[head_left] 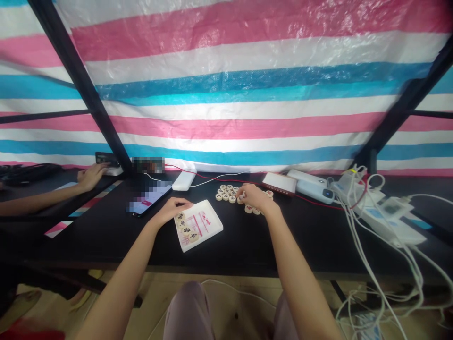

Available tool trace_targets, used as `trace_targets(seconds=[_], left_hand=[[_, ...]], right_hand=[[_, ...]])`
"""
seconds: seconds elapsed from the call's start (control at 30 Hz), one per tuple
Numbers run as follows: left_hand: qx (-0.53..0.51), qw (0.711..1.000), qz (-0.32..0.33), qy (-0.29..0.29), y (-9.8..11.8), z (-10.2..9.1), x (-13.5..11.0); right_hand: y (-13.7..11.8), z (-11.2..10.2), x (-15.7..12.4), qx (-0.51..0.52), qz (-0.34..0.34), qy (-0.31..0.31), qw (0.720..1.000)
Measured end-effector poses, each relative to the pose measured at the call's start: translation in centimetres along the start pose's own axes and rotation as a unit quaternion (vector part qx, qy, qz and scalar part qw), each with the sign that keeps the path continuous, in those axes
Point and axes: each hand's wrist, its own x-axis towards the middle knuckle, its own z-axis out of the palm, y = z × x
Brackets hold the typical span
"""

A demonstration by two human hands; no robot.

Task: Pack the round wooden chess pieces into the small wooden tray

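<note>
A shallow white box (212,230) with red print on its floor lies slightly turned on the black table. Along its left side runs a row of xiangqi pieces (186,230) with black characters. My left hand (172,211) grips the box's far left corner, fingers curled over the rim. To the right, loose round xiangqi pieces (224,197) lie in a cluster, some with black and some with red characters. My right hand (255,196) is over this cluster, its bent fingertips closed at a piece; the palm hides several others.
A phone (150,197) lies left of the box, a white power bank (184,178) behind it. Another box (278,183), a white device (311,185) and tangled white cables (354,208) occupy the right. Another person's hand (92,177) is at far left. A striped sheet hangs behind.
</note>
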Motion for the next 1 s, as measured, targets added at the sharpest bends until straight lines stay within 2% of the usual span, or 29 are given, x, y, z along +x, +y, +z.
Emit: trace_targets(seconds=[0.3,0.53,0.73,0.87,1.0], left_hand=[[-0.018,1.000,-0.007,-0.001,-0.9,0.0,0.4],[-0.012,1.000,-0.008,-0.001,-0.7,0.0,0.3],[-0.009,1.000,-0.006,0.001,-0.9,0.0,0.5],[-0.013,1.000,-0.003,0.000,-0.9,0.0,0.4],[-0.016,1.000,0.006,0.009,-0.9,0.1,0.3]], right_hand=[[-0.7,-0.4,-0.6,-0.018,0.021,-0.021,0.999],[-1.8,0.0,-0.4,0.005,-0.024,-0.035,0.999],[-1.4,0.3,-0.2,0.004,-0.018,-0.046,0.999],[-2.0,0.0,-0.3,0.062,-0.069,-0.038,0.995],[-4.5,1.1,-0.5,0.122,-0.157,-0.017,0.980]])
